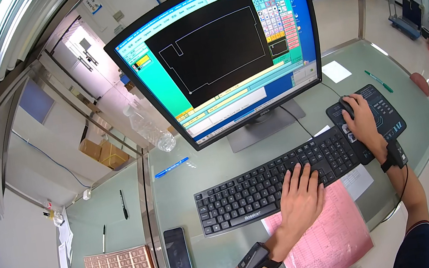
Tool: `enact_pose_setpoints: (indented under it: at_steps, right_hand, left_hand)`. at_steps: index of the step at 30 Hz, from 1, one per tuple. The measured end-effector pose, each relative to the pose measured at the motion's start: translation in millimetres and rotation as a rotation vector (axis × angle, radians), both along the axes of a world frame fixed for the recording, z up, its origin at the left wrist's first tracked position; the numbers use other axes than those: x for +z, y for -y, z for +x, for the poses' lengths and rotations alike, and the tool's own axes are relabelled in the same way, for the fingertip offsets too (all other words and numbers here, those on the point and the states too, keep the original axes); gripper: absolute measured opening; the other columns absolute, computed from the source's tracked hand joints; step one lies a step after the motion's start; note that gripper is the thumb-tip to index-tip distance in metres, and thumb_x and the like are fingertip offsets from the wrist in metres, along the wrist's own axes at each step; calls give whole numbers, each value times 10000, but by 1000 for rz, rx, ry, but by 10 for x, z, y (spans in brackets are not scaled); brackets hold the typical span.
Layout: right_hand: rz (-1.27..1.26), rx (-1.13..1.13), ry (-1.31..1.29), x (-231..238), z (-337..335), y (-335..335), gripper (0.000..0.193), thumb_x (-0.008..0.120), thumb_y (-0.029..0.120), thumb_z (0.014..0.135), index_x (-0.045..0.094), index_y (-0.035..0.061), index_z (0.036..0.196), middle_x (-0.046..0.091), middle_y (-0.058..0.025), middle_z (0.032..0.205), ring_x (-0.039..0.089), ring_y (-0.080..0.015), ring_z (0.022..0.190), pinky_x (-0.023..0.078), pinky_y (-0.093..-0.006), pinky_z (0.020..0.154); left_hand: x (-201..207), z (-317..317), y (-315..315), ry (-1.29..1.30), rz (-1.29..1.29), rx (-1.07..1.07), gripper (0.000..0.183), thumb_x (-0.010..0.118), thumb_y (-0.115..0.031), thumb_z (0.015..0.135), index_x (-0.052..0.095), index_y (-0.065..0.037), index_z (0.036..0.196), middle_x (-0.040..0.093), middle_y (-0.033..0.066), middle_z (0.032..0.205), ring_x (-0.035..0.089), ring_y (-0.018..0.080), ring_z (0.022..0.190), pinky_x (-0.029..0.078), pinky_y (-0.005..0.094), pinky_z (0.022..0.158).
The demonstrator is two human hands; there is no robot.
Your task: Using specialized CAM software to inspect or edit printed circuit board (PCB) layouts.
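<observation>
So, one mouse on one mat by the counter's right edge; right hand grip wrapped over it. Left hand grip loose, fingers fanned over one keyboard, white-lettered front. One monitor, lettered bezel. Two pens: blue pen near left edge, green pen near right.
</observation>
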State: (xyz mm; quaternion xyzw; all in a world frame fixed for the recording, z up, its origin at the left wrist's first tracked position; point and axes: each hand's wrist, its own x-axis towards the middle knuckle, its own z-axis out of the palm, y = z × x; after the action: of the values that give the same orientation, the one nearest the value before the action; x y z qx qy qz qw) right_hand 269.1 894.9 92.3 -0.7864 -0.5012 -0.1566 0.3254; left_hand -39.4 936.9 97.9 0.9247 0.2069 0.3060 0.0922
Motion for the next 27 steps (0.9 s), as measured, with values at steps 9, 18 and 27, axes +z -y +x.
enact_pose_setpoints:
  at_steps: [9, 18, 27]
  right_hand:
    - [13, 14, 1, 17, 4, -13, 389, 680, 116, 940, 607, -5, 1302, 557, -244, 1343, 550, -442, 1232, 458, -480, 1066]
    - [34, 19, -1, 10, -6, -9, 380, 681, 106, 934, 607, -11, 1287, 561, -237, 1324, 553, -441, 1221, 464, -476, 1058]
    - [24, -2, 17, -1, 4, -14, 373, 682, 102, 925, 613, -4, 1277, 565, -227, 1310, 561, -434, 1201, 474, -480, 1038]
  left_hand:
    - [4, 4, -8, 4, -7, -5, 377, 676, -231, 940, 673, -4, 1241, 613, 214, 1384, 538, 397, 1340, 378, 528, 1169]
    - [5, 0, 2, 7, -5, -2, 371, 681, -227, 934, 674, -3, 1230, 611, 212, 1384, 535, 395, 1340, 378, 527, 1167]
    - [15, -1, -3, 4, -1, 1, 376, 683, -232, 935, 671, -9, 1238, 617, 204, 1382, 543, 384, 1338, 374, 523, 1173]
